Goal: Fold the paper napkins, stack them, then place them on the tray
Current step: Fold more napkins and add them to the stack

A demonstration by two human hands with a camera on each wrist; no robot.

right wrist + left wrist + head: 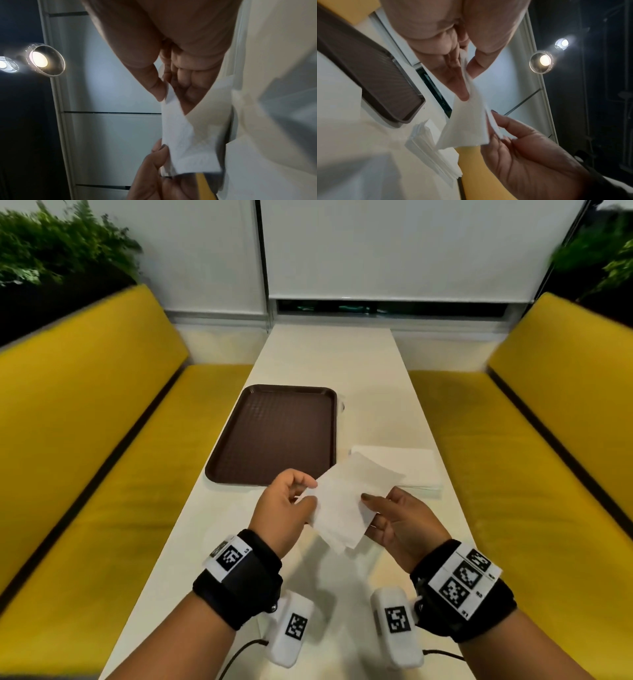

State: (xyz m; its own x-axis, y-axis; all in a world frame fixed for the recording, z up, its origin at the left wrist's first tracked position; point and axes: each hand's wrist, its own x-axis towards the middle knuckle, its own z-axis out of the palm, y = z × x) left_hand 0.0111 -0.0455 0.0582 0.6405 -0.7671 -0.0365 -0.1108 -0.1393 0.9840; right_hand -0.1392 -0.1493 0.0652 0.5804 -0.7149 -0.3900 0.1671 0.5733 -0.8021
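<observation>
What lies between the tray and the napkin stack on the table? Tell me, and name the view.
Only a bare strip of white table lies between the brown tray and the napkin stack; they sit apart. The head view shows it.

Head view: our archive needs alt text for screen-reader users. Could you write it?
Two hands hold one white napkin in the air above a white table, the left hand pinching its left edge and the right hand its right edge. A stack of napkins lies behind it, beside an empty brown tray; yellow benches flank the table.
</observation>
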